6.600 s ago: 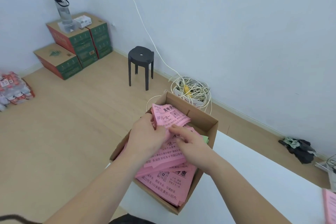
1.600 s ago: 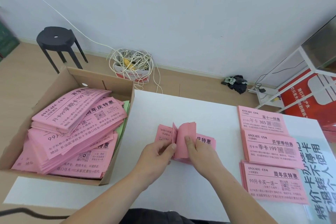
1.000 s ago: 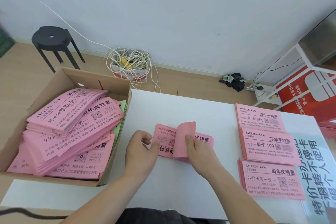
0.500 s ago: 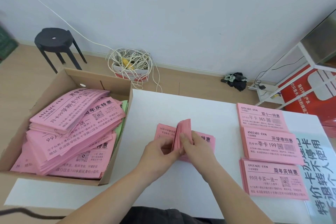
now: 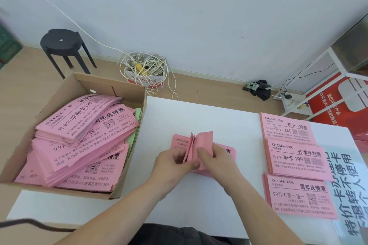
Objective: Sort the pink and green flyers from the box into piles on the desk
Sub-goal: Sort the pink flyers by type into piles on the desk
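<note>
White worktop (image 5: 199, 117), pale wall (image 5: 199, 16); one box (image 5: 65, 89) left, three pink piles (image 5: 296, 159) right; left grip (image 5: 171, 163) and right grip (image 5: 217, 159) pinch one bundle (image 5: 203, 140).

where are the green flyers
Head view, left side: the green flyers lie in the cardboard box, between its pink flyers and its right wall.

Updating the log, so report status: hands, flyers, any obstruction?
Left hand and right hand pinch pink flyer bundle at centre, sheets fanned up. Three pink piles right, box left. Only bare desk between.
</note>
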Motion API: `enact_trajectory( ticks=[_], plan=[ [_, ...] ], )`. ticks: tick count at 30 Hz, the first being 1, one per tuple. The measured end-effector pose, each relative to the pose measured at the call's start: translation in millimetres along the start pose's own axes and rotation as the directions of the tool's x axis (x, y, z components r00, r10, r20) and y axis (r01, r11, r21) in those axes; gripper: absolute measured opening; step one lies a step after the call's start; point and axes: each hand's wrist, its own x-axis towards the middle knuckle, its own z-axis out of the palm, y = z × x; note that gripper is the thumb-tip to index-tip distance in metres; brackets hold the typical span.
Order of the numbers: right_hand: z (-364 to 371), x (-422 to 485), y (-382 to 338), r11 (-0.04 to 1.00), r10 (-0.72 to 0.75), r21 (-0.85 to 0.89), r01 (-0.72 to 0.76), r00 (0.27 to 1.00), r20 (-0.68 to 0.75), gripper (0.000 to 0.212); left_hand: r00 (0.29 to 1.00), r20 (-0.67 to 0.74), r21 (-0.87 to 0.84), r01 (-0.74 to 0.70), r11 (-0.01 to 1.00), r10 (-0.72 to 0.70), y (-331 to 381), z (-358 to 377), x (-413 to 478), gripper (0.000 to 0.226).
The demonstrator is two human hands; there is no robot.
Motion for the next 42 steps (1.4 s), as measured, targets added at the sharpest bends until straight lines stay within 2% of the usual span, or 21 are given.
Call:
enact_trajectory(
  ticks=[3,6,8,11,14,16,19,21,23,25,27,33,35,38,40,42],
  plan=[
    [-5.0,1.0,0.3,1.000,-0.003,0.022,0.003,1.000,-0.006,0.022,0.998,-0.015,-0.049,0.062,0.997,-0.063,-3.5,-3.3,-0.8,0.017],
    [-5.3,-1.0,0.2,1.000,-0.020,0.007,0.020,1.000,-0.011,0.021,0.980,-0.110,-0.141,0.150,0.979,-0.166,-2.4,-9.1,-3.3,0.024],
    [-4.8,-1.8,2.0,0.999,-0.031,-0.004,0.031,0.999,-0.019,0.023,0.964,-0.181,-0.132,0.174,0.976,-0.196,-1.5,-13.3,-2.8,0.024],
    [-3.4,-3.0,4.8,0.999,-0.045,-0.015,0.044,0.999,-0.019,0.024,0.950,-0.251,-0.043,0.180,0.983,-0.185,-1.0,-19.7,-1.0,0.018],
    [-1.5,-4.7,6.1,0.999,-0.049,-0.015,0.049,0.999,-0.005,0.024,0.932,-0.363,0.224,0.093,0.970,-0.005,0.3,-22.0,-0.8,0.010],
    [-0.5,-4.5,7.3,0.998,-0.053,-0.019,0.053,0.999,-0.002,0.023,0.947,-0.303,0.313,-0.010,0.950,0.110,4.6,-17.1,-2.9,0.018],
    [1.6,-1.9,9.7,0.999,-0.044,-0.027,0.044,0.999,-0.003,0.024,0.998,-0.036,0.253,-0.037,0.967,0.048,10.2,-3.3,-6.5,0.020],
    [2.6,-2.4,10.2,0.998,-0.045,-0.033,0.045,0.999,0.004,0.026,0.998,0.030,0.213,-0.058,0.975,0.052,6.6,-0.1,-6.1,0.016],
    [2.0,-3.0,10.2,0.998,-0.049,-0.038,0.049,0.999,0.003,0.030,0.997,-0.022,0.200,-0.066,0.978,0.072,3.3,-4.1,-4.5,0.005],
    [1.0,-2.1,11.3,0.999,-0.041,-0.034,0.041,0.999,-0.001,0.031,0.994,-0.108,0.106,0.015,0.994,-0.004,-0.6,-12.1,-2.7,0.023],
    [-0.2,-1.9,11.6,0.999,-0.031,-0.027,0.032,0.999,0.004,0.027,0.986,-0.134,0.022,0.102,0.995,-0.099,-0.5,-20.1,-3.2,0.035],
    [-0.9,-3.2,10.4,0.998,-0.033,-0.044,0.033,0.999,0.001,0.024,0.977,-0.171,0.022,0.131,0.991,-0.126,-4.0,-25.2,1.8,0.031],
    [-1.9,-3.3,9.9,0.999,-0.022,-0.044,0.022,1.000,-0.003,0.025,0.974,-0.207,0.040,0.106,0.994,-0.096,-3.6,-23.4,2.2,0.023],
    [-1.5,-2.4,9.5,0.998,-0.017,-0.053,0.017,1.000,0.002,0.029,0.935,-0.328,0.267,-0.044,0.963,0.134,-0.4,-21.0,-2.0,0.013],
    [-0.9,-1.9,9.7,0.998,-0.015,-0.055,0.015,1.000,-0.004,0.033,0.952,-0.231,0.311,-0.123,0.943,0.200,5.5,-14.6,-5.3,0.010],
    [0.4,-1.2,10.0,0.999,-0.009,-0.051,0.009,1.000,0.001,0.037,0.990,-0.062,0.312,-0.105,0.944,0.130,7.4,-5.8,-5.0,0.009]
  ],
)
